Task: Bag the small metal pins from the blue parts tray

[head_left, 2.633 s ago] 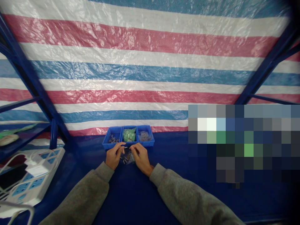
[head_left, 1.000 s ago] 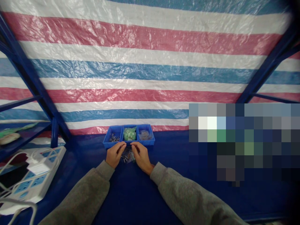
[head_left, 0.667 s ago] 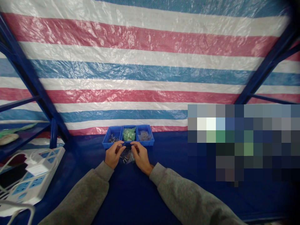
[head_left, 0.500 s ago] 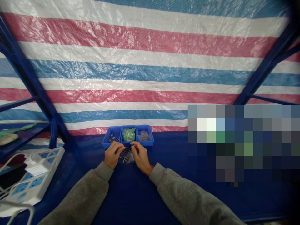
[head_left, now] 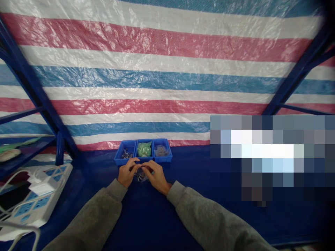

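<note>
On the blue table [head_left: 146, 219], before three bins [head_left: 163, 159], the left hand [head_left: 127, 173] and right hand [head_left: 158, 176] hung close together, fingers curled — gripping anything or not, I couldn't tell — above clear plastic [head_left: 144, 179] bearing slim, dark and silvery pins [head_left: 139, 177].

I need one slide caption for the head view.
Left hand and right hand close together by small dark parts, in front of three blue bins on a blue table.

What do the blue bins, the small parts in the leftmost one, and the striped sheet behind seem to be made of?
Blue bins: likely plastic, semi-gloss, judging by even color and thin walls.
Small parts: perhaps metal, from bright glints; too small to be sure.
Striped sheet: probably woven plastic, glossy, with shiny wrinkles and fine texture.
</note>
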A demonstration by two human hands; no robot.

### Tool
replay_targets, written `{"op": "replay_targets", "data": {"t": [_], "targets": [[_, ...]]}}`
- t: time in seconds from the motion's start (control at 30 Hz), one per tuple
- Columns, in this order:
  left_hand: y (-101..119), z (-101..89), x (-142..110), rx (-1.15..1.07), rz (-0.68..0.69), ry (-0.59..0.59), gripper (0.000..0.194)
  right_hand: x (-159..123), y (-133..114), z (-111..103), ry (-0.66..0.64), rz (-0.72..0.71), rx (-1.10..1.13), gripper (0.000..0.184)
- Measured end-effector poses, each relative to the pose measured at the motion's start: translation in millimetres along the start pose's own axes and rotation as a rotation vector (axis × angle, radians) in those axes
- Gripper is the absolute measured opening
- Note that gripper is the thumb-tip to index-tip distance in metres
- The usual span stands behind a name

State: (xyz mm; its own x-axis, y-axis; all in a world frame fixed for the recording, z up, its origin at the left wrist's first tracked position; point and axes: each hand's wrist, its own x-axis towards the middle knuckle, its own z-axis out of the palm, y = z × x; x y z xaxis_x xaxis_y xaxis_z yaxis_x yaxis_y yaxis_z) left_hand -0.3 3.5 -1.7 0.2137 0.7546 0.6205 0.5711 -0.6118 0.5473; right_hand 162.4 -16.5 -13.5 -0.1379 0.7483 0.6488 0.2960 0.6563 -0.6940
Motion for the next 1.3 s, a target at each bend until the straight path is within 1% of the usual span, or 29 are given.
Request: {"op": "replay_targets", "data": {"t": [0.13, 0.3, 0.43, 0.53, 0.8, 1.03, 1.17, 1.3], "targets": [[1.2, -0.5, 0.0, 0.000, 0.007, -0.011, 0.020, 0.2, 1.6, 1.3, -0.014, -0.003, -0.008, 0.017], [2.0, -2.0, -0.6, -0.009, 0.012, -0.025, 0.020, 0.2, 0.2, 1.3, -0.032, 0.040, -0.014, 0.016], [3.1, -2.1, -0.3, -0.023, 0.021, -0.020, 0.022, 1.1, 0.9, 1.9, 0.023, 0.099, 0.018, 0.018], [4.2, -1.2, 0.6, 0.014, 0.052, -0.014, 0.018, 1.9, 1.6, 1.8, 0.069, 0.116, 0.011, 0.020], [4.8, -1.9, 0.5, 0.083, 0.090, 0.027, 0.019, 1.4, -1.8, 0.3, 0.065, 0.107, 0.037, 0.020], [6.1, -4.3, 0.1, 0.095, 0.078, 0.064, 0.022, 1.2, -2.2, -0.1, 0.047, 0.088, 0.015, 0.019], [4.9, -4.6, 0.1, 0.086, 0.086, 0.043, 0.025, 1.1, -2.7, -0.2, 0.052, 0.087, 0.001, 0.023], [3.7, -3.5, 0.2, 0.052, 0.136, 0.025, 0.018, 1.0, -2.1, -0.5, 0.064, 0.093, -0.016, 0.024]]}}
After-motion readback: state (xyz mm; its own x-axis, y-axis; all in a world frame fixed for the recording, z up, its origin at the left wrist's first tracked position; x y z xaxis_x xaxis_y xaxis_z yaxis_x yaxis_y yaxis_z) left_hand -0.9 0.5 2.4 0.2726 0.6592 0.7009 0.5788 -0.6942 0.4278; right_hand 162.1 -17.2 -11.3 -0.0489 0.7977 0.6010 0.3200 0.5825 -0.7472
